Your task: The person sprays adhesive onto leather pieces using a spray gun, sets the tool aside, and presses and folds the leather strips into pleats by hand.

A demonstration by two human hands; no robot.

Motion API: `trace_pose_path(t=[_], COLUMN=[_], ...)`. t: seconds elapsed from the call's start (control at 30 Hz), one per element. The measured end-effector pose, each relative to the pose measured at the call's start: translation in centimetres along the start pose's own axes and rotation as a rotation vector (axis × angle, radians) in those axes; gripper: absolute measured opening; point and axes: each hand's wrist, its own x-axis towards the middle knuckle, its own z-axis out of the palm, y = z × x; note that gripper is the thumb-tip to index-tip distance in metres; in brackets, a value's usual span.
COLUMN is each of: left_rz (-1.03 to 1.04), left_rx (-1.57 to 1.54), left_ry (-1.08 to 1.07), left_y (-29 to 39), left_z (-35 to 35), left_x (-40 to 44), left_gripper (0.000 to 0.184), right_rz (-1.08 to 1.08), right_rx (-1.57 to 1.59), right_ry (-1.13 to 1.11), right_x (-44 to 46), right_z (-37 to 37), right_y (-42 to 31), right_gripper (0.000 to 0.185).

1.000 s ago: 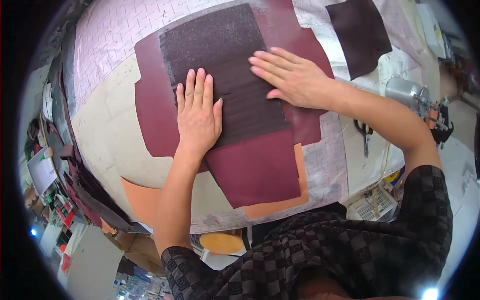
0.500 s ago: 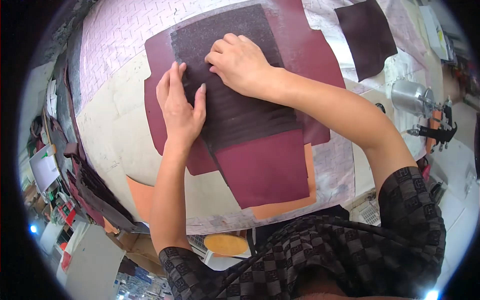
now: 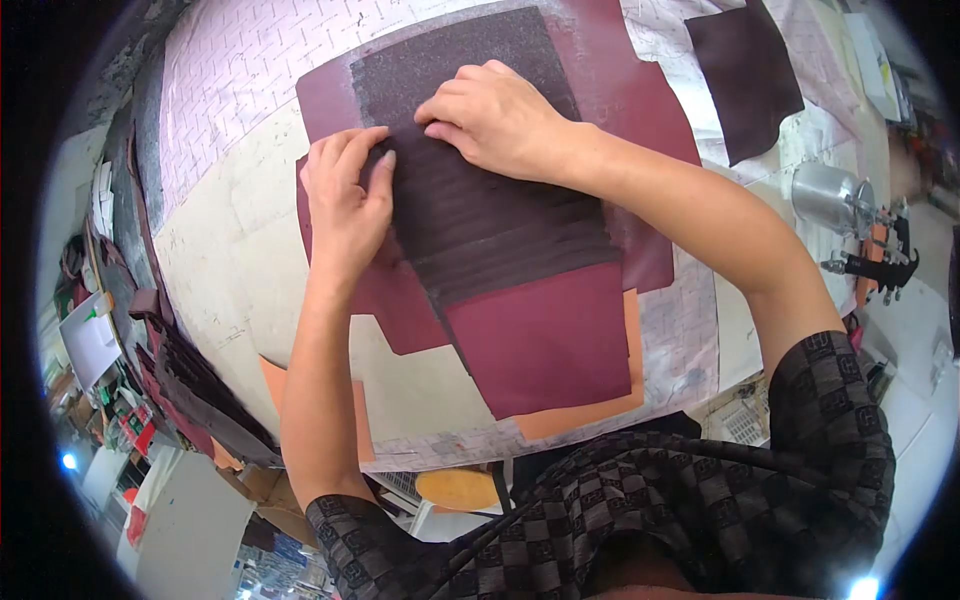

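Note:
A long dark brown panel [image 3: 500, 235], speckled toward its far end and with faint crosswise ridges, lies over a wider maroon leather-like sheet [image 3: 650, 150]. Nearest my body, the panel meets a plain maroon section [image 3: 545, 340]. My left hand [image 3: 350, 195] rests at the panel's left edge, fingers bent over the edge and thumb apart from them. On the panel's upper middle, my right hand [image 3: 490, 120] has its fingers curled and pressed together against the surface. Whether anything lies beneath those fingertips is hidden.
Orange sheet edges [image 3: 580, 420] show under the maroon section. A separate dark piece [image 3: 745, 80] lies at upper right. Right of the work, a metal-cup spray gun [image 3: 835, 195] sits near the table edge. Dark sheets [image 3: 200, 370] hang at the left, and a yellow stool [image 3: 458, 489] stands below.
My left hand has shifted left, its fingers bending over the panel's edge. My right hand has moved slightly right and up. The whole scene sits a little further right in view.

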Motion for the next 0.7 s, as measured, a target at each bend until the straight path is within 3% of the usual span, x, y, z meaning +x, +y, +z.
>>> trace_pose_path(t=[0.23,0.4,0.53,0.63,0.7], left_rz=[0.082,0.362,0.369,0.158,0.171], left_rx=[0.033,0.334,0.529,0.625,0.501], left_ry=[-0.021,-0.002,-0.099,-0.019,0.014], left_y=[-0.6,-0.5,1.0,1.8,3.8], left_z=[0.2,0.6,-0.9,-0.5,1.1], left_x=[0.4,-0.2,-1.7,-2.3,-1.7], left_gripper=[0.02,0.037,0.043,0.049,0.052], right_rz=[-0.243,-0.457,-0.525,-0.504,-0.502], right_rx=[0.068,-0.028,-0.124,-0.169,-0.18], right_ry=[-0.034,-0.123,-0.213,-0.295,-0.317], right_x=[0.3,0.5,0.4,1.0,0.9], right_z=[0.4,-0.8,-1.3,-1.9,-2.0], right_y=[2.4,3.4,3.3,3.0,3.0], right_gripper=[0.015,0.027,0.031,0.036,0.037])
